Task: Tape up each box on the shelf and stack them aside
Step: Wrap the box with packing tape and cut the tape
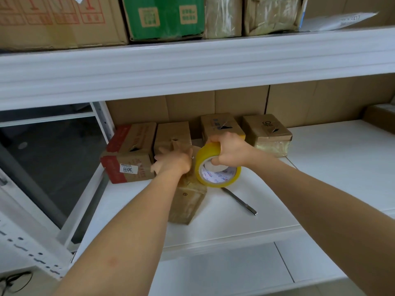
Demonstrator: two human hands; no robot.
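A: We are working at the white shelf [320, 178], and the box [186, 201] we are taping is sitting near its front edge, turned at an angle to us.

B: Our left hand [173, 163] is resting on top of that box with the fingers spread out flat, pressing it down. It is blurred, so we cannot tell more about the fingertips.

A: Our right hand [230, 150] is gripping the yellow tape roll [215, 169], fingers curled over the outer rim and the thumb hooked inside the core. The roll is standing on edge just beside the box, touching its right side.

B: What is crowding us? A red-printed box [128, 152] is lying right against the left of our box, and a plain brown box [173, 133] is sitting directly behind our left hand.

A: Two more small boxes are waiting further back: one [220, 124] partly hidden by our right hand, the other [267, 133] to its right, marked with dark print.

B: A slim metal cutter [239, 201] is lying on the shelf just in front of the roll, under our right forearm.

A: Overhead, the upper shelf beam [192, 67] is hanging low across our view, carrying a green carton [164, 16] and brown cartons.
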